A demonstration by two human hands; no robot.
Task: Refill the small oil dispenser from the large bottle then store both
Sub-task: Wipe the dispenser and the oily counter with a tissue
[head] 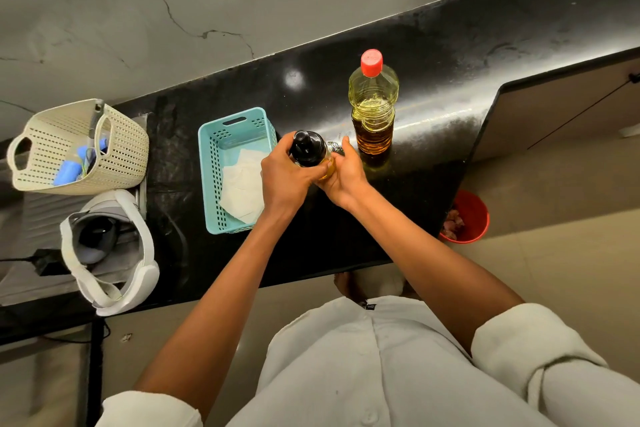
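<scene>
Teal basket [212, 177] — perhaps tissues [242, 185] — beside dispenser [306, 148]

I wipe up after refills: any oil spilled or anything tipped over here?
Nothing stands out. The large bottle stands upright with its red cap on; the left hand and right hand hold the small dispenser, black top on. The sheen on the counter beside the bottle looks like reflection.

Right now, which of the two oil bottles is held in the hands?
The small dispenser with the black top; the left hand and the right hand both grip it. The large bottle with the red cap stands untouched on the counter.
</scene>
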